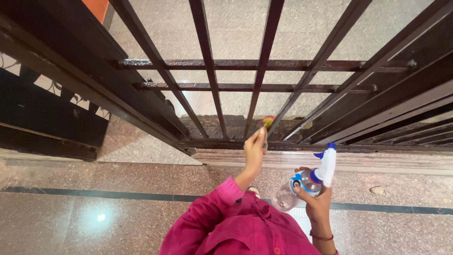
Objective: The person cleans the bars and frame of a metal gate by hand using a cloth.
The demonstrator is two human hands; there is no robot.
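- Left hand grips a small brush on the dark metal gate's bottom rail; upper bars glossy, low panel dull.
- Right hand clasps a clear plastic spray bottle, idle beside it.

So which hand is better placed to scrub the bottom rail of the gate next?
The left hand. It holds a small brush right at the bottom rail of the metal gate. The right hand hangs back above the floor, its grip taken by a spray bottle.

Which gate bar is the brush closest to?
The third upright bar counting from the left. The brush in the left hand sits right at its foot; the other uprights stand clear to either side.
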